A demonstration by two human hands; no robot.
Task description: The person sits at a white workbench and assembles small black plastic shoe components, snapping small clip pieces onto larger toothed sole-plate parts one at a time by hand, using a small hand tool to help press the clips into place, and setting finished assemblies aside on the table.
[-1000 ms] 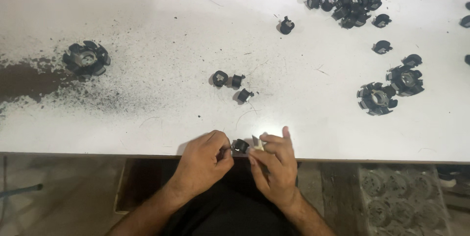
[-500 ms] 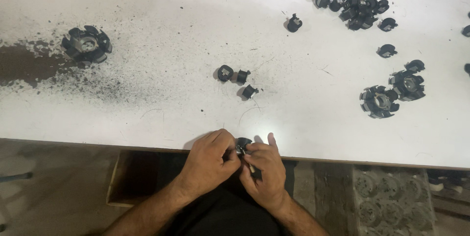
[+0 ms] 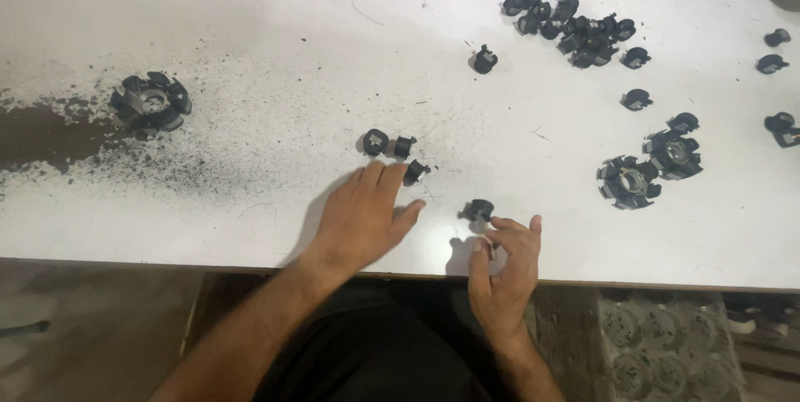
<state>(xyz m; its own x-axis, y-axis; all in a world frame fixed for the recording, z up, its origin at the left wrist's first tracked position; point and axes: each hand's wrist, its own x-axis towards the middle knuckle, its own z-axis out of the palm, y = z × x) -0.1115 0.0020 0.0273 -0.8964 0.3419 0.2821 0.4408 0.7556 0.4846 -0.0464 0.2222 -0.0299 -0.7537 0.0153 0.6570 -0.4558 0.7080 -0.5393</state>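
My left hand (image 3: pixel 365 216) lies flat on the white table (image 3: pixel 250 52), fingers spread, its fingertips touching a small black plastic part (image 3: pixel 414 172). Two more small black parts (image 3: pixel 387 144) sit just beyond it. My right hand (image 3: pixel 502 264) rests at the table's near edge with its fingers loosely apart, and its fingertips are beside another small black part (image 3: pixel 479 209) that lies on the table. Neither hand grips anything that I can see.
A black round slotted holder (image 3: pixel 152 102) sits at the left amid dark dust and a dark stain. Two similar holders (image 3: pixel 650 167) lie at the right. A heap of several small black parts (image 3: pixel 571 23) is at the back right, with loose ones scattered around.
Both hands were together at the table's edge, working on a small black part. They have separated: the left reached forward onto the table, and the part lies by the right fingertips.
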